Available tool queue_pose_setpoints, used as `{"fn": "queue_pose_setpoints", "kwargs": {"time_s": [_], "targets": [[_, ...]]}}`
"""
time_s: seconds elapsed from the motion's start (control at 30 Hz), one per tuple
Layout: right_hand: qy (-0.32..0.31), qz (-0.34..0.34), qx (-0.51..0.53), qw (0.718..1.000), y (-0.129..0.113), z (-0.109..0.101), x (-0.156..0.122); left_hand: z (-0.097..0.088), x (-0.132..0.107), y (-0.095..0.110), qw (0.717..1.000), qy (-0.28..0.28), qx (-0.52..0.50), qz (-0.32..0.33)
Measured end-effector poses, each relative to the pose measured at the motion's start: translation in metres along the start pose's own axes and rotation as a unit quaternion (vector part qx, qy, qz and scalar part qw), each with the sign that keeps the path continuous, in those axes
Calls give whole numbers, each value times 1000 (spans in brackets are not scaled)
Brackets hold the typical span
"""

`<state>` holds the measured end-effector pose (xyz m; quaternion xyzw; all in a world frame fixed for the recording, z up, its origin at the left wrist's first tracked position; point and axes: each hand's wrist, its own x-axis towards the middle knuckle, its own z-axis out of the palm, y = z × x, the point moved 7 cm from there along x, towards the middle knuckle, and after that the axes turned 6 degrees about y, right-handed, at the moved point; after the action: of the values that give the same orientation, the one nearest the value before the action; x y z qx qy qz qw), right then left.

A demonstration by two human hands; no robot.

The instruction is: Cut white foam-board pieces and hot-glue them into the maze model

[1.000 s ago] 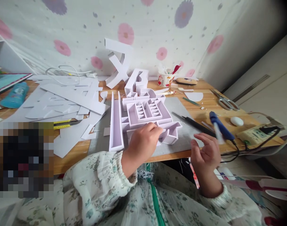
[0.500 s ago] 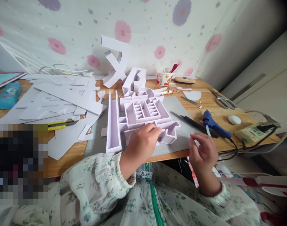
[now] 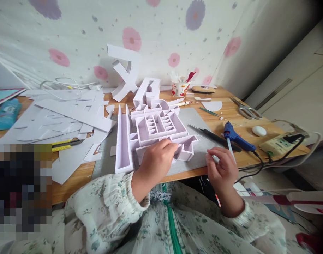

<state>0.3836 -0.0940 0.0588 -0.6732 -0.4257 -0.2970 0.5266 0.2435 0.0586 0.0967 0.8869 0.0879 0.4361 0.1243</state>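
A hollow white foam-board character, built of thin upright walls with many compartments, lies on the grey cutting mat. At its near edge is my left hand, palm down, its fingers closed on one of the walls; the hand covers part of that side. My right hand hovers over the table's front edge, right of the character and touching neither it nor the glue gun. Its thumb and forefinger come together in a pinch, with the other fingers curled. Whether something small sits between them I cannot make out.
On the right lie a blue glue gun, a black-handled tool, scissors, a white egg-shaped object and a power strip. Foam-board offcuts and a yellow cutter cover the left. A paper tub stands behind.
The whole view has shifted slightly, so the table and things appear a little further left. My left hand keeps its place on the character; my right hand holds nearly the same curled pose.
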Motion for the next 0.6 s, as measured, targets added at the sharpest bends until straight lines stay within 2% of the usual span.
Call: {"fn": "queue_pose_setpoints", "kwargs": {"time_s": [0.6], "targets": [[-20,-1,-6,1000,-3,2,-1,4,-3,0,999,-20,25,6]]}}
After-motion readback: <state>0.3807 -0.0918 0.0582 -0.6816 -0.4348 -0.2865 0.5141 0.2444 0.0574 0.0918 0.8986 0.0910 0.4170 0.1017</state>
